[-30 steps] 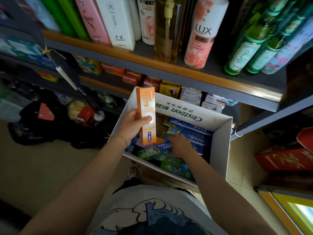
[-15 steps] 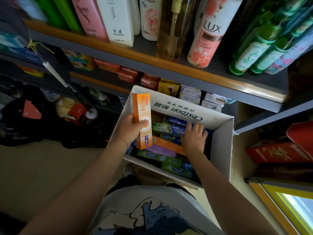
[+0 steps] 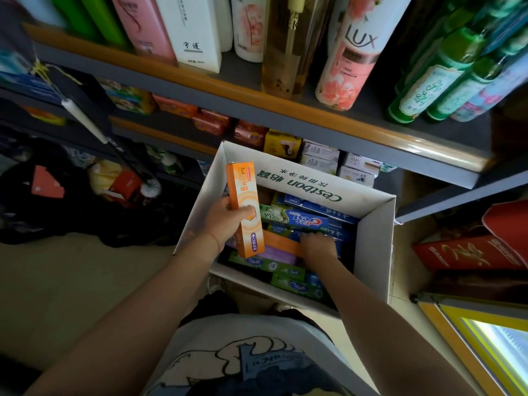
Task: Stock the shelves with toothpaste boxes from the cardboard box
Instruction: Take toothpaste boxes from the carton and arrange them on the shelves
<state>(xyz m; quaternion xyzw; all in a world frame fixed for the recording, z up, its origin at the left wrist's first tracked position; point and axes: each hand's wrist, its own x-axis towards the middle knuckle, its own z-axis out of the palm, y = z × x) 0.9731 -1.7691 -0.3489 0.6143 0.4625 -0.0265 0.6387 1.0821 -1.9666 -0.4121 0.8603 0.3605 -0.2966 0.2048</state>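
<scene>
Two bare hands are in frame, seen from the head camera looking down. The left hand (image 3: pixel 225 221) grips an orange toothpaste box (image 3: pixel 244 208) around its middle, thumb across the front face, holding it roughly upright over the left edge of the cardboard box (image 3: pixel 374 252). The right hand (image 3: pixel 318 247) is down inside the cardboard box, knuckles up, fingers curled onto a second orange box (image 3: pixel 281 244) that lies flat among the stock; whether it truly clamps that box or only rests on it cannot be told, since the fingertips are hidden.

The cardboard box is white inside, open at the top, and stands on the floor (image 3: pixel 57 281) against the shelving (green lettering, upside down to the camera, runs along its far inner wall). It holds many toothpaste boxes lying flat: a blue and green Crest box (image 3: pixel 303 220) toward the far side, a purple box (image 3: pixel 278 257) just beside the right wrist, green boxes (image 3: pixel 291 282) along the near wall.

The upper shelf (image 3: pixel 257 110) carries tall bottles, among them a pink Lux bottle (image 3: pixel 347 61) and green bottles (image 3: pixel 428 78) at right. The lower shelf, behind the cardboard box, holds small soap packs (image 3: pixel 248 132).
</scene>
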